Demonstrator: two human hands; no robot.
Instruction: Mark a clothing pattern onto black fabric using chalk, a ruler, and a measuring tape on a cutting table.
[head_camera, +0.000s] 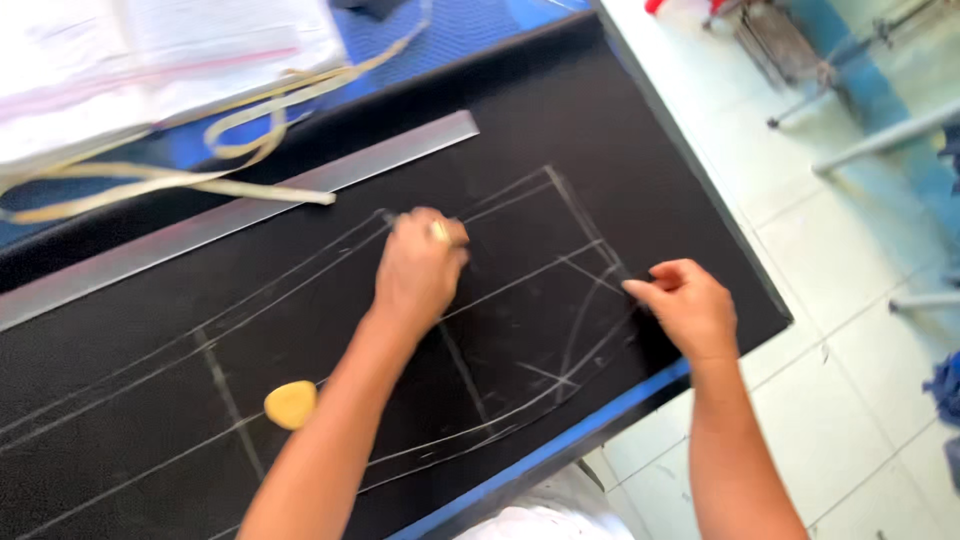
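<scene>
A black fabric (560, 130) marked with white chalk lines and curves lies spread over the table. My left hand (418, 268) rests on its middle, fingers closed around a small pale piece of chalk (438, 230) that touches a drawn line. Near the fabric's right edge, my right hand (690, 308) has bent fingers, and its thumb and forefinger pinch the cloth where several chalk lines meet. A yellow, rounded tailor's chalk (290, 404) lies loose on the fabric beside my left forearm.
A long metal ruler (240, 210) lies along the fabric's far side. Behind it a yellow measuring tape (215, 145) loops over a blue surface, beside white papers (150, 50). The table's blue front edge (560, 445) borders a pale tiled floor (820, 240) with metal legs.
</scene>
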